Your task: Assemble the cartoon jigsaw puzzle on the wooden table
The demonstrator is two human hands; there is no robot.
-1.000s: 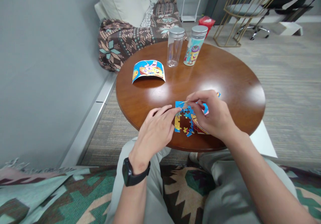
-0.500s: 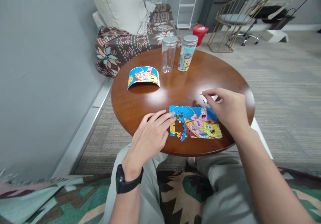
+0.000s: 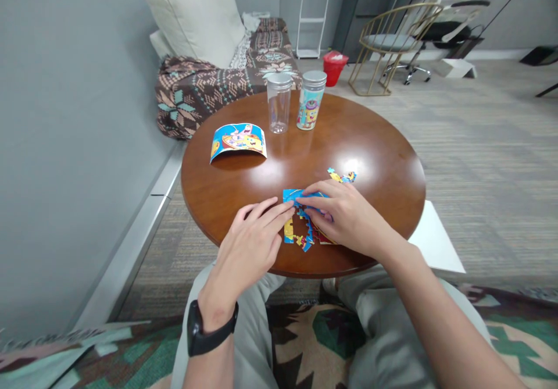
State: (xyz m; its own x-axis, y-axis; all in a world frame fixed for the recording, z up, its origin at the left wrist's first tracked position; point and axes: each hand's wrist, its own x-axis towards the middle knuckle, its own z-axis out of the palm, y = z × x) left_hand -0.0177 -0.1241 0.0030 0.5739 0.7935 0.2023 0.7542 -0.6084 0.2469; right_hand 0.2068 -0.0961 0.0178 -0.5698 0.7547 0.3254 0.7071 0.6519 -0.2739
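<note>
Looks like a home living rm / lounge w/ a work corner: round brown wooden coffee table (image 3: 244,168), low seat w/ brown patterned knit blanket (image 3: 204,89) & cream cushions (image 3: 196,20), woven grey carpet (image 3: 488,139), gold wire-frame chair (image 3: 392,43), black-and-white swivel office chair (image 3: 449,25) at the back.

Puzzle (image 3: 293,231): only its left end shows; the rest lies hidden under the right hand (image 3: 344,217).
Piece under the fingers: covered; whether the right hand pinches one cannot be told.
Loose pieces (image 3: 341,175): too small to count, perhaps two or three.
Left hand (image 3: 250,246): its fingertips meet the puzzle's edge, the contact itself too small to judge.
Forearms: both cut off by the lower edge.
Picture card (image 3: 238,141): its print too small to make out.
</note>
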